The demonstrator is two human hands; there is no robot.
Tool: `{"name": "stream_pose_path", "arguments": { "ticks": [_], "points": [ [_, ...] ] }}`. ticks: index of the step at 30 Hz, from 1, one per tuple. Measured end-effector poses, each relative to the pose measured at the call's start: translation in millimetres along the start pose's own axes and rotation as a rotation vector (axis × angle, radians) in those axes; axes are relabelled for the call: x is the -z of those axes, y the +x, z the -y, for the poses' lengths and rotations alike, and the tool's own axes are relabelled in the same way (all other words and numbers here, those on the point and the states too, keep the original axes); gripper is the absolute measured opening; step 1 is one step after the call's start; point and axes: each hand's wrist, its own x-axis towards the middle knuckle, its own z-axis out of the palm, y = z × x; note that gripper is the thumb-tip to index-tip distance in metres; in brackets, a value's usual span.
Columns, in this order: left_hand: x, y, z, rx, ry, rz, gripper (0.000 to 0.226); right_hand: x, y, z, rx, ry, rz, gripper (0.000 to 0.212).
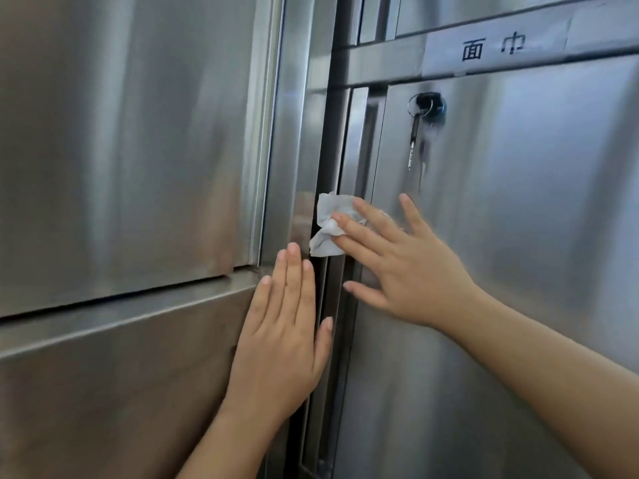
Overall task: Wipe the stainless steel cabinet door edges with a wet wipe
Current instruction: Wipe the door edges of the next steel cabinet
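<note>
The wet wipe (pixel 326 226) is a crumpled white sheet. It lies against the vertical door edge (pixel 359 150) of the right cabinet door (pixel 518 219) and covers part of the dark gap between that door and the centre post (pixel 294 133). It sits lower than the lock (pixel 430 103).

The right hand (pixel 401 267) presses the wipe flat onto the steel. Its fingers are straight and spread. Several fingertips rest on the wipe, the little finger points up across the door face, and the thumb points left across the door edge further down. No finger curls round the wipe.

The left hand (pixel 280 333) lies flat on the post, just below and left of the wipe. Its fingers are straight, held together and point up, with the tips level with the bottom of the wipe. The thumb lies along the gap. This hand holds nothing.

A key (pixel 413 136) hangs on a ring from the lock, near the upper left corner of the right door. The rail above that door carries a grey label (pixel 494 48) with two black characters. Left of the post, the upper left door (pixel 121 133) sits above the lower left panel (pixel 121 392), with a horizontal seam between them.
</note>
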Motion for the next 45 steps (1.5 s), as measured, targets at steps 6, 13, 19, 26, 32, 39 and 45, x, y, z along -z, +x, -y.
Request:
{"name": "stream_pose_path", "arguments": {
  "ticks": [6,13,19,26,32,39,45],
  "points": [
    [-17.6,-19.4,-4.3,0.000,-0.028,-0.142,0.060,-6.7,-27.5,21.4,-0.004,-0.058,-0.010,0.066],
    [-30.4,-56.1,-7.1,-0.026,-0.059,-0.120,0.063,-8.7,-39.6,41.5,-0.011,-0.076,0.074,0.068],
    [-35.7,-77.5,-9.3,-0.024,-0.102,-0.100,0.064,-13.9,-52.3,55.7,0.071,-0.032,0.146,0.067],
    [-41.9,-121.9,-11.9,-0.052,-0.092,-0.015,0.064,-22.6,-81.2,91.3,0.145,0.013,0.209,0.065],
    [-41.5,-161.3,-9.6,-0.054,-0.061,0.041,0.063,-27.8,-97.6,112.8,0.160,-0.010,0.223,0.064],
    [-44.6,-184.1,-10.7,-0.029,-0.012,0.176,0.072,-33.4,-120.3,146.6,0.218,0.004,0.209,0.063],
    [-47.8,-183.5,-12.1,-0.006,-0.026,0.174,0.080,-37.9,-133.6,169.2,0.345,0.025,0.209,0.064]
  ]
}}
